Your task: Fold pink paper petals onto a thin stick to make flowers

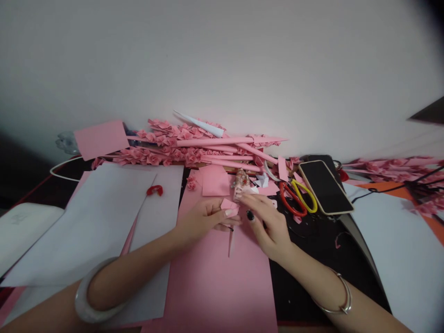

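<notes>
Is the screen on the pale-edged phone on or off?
Off, it seems: the pale-edged phone is plain black across its face, no icons or text lit.

Craft desk (333, 247) against plain wall (222, 60): pink paper flowers (152, 156), scissors (301, 212), white sheets (97, 222).

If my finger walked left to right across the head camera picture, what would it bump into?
White rounded case → pink card → small red curved piece → left hand holding folded pink paper → right hand → red scissor handle → yellow scissor handle → phone → orange paper.
</notes>
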Demonstrator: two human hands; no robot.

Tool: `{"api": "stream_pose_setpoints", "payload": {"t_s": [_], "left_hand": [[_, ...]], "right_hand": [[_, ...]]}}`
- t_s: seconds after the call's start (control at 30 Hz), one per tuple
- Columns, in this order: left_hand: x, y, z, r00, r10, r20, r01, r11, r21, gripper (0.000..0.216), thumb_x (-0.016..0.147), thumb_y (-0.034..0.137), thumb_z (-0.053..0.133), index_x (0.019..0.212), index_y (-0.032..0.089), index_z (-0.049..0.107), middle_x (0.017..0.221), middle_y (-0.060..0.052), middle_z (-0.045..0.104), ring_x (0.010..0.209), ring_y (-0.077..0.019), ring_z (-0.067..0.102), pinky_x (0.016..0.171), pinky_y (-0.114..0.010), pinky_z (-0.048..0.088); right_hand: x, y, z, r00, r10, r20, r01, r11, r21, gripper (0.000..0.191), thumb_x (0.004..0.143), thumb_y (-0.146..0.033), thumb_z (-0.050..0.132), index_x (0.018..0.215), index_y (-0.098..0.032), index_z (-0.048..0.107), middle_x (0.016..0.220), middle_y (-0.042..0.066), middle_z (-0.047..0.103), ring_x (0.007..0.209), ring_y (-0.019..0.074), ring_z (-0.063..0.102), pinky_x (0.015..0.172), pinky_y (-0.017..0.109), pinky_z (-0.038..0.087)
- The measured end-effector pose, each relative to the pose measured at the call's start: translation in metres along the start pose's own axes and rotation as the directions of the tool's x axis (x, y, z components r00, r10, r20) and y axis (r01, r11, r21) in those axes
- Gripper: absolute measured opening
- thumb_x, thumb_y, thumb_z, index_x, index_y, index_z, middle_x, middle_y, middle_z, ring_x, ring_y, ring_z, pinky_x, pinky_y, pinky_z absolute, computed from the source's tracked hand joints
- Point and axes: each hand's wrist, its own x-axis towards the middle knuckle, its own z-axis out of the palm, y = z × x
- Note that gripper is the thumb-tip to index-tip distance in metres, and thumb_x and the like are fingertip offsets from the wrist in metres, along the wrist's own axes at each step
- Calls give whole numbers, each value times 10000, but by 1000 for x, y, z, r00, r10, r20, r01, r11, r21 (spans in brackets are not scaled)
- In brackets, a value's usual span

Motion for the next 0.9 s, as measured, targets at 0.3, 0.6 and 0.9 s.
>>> {"api": "stream_pose_setpoints", "payload": {"t_s": [0.3, 0.6, 0.9], "left_hand": [[-4, -3, 5, 991, 28, 128, -39, 996, 84, 201, 816, 349, 605, 820, 154, 555, 894, -57, 711, 897, -198, 676, 792, -333, 522], [-3, -7, 3, 983, -6, 181, -7, 998, 68, 176, 860, 322, 548, 893, 156, 593, 884, -51, 712, 797, -160, 685, 697, -273, 528], [-2, -9, 1, 977, -9, 211, -6, 997, 71, 182, 858, 329, 550, 861, 153, 597, 882, -60, 719, 804, -167, 688, 697, -272, 528]], "right_hand": [[-1, 1, 6, 964, 202, 171, -217, 973, 75, 245, 910, -210, 421, 667, -190, 398, 610, -28, 399, 552, 113, 374, 530, 247, 299], [0, 2, 6, 941, 212, 263, -289, 910, 299, 331, 954, -246, 331, 629, -193, 365, 561, -46, 376, 510, 100, 339, 518, 239, 281], [1, 3, 6, 909, 252, 332, -350, 895, 278, 338, 938, -267, 377, 610, -186, 384, 521, -43, 412, 487, 94, 339, 497, 237, 276]]}}
